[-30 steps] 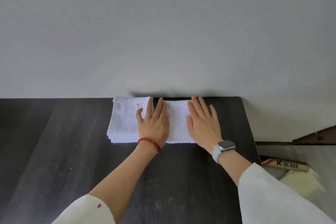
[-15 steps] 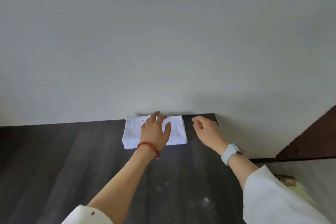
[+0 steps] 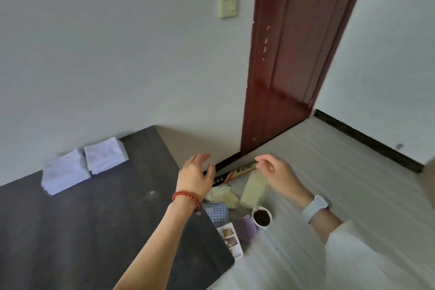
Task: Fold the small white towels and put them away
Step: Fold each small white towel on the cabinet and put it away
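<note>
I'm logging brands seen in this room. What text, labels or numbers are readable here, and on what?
"K-": start of a blurred print on the long box on the floor; the rest is unreadable.
Red mark on the folded white towels: too faint to read.
Wall switch plate: no legible text.

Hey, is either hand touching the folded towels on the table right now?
No, the left hand and right hand hang empty past the table edge, well apart from the folded towels.
</note>
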`<state>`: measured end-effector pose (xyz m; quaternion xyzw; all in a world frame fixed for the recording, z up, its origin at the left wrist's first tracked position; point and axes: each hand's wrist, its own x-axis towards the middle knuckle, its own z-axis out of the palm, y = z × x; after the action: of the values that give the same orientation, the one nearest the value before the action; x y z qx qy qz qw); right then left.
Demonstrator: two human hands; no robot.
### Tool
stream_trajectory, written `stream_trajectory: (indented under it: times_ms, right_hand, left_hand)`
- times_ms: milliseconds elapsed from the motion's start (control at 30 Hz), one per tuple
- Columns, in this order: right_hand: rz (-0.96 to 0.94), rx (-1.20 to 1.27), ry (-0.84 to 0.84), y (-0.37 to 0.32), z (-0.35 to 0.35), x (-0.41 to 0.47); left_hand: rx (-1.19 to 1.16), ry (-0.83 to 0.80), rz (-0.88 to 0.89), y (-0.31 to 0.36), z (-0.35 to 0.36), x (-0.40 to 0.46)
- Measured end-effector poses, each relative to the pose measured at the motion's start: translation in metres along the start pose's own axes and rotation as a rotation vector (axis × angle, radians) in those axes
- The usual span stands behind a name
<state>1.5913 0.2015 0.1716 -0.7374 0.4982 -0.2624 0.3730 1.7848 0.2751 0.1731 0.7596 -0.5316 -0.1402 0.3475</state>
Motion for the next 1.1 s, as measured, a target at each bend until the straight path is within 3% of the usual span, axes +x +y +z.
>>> stream_trajectory:
  times_ms: [367, 667, 967, 1100]
  right_hand:
    - [0.465, -0.042, 0.491, 0.222, -0.331, -0.21]
    - [0.76, -0.083, 0.731, 0.404, -0.581, -0.366]
    - [0.846, -0.038, 0.884, 0.56, -0.76, -0.392]
    - [0.866, -0.034, 0.909, 0.636, -0.852, -0.371]
  left_hand:
    - [-0.202, -0.489, 0.559, 0.356, 0.297, -0.085]
    - [-0.276, -0.854, 0.776, 0.634, 0.523, -0.236]
    - [-0.211, -0.948, 0.938, 0.811, 0.721, -0.25]
    - [-0.239, -0.982, 0.926, 0.895, 0.826, -0.23]
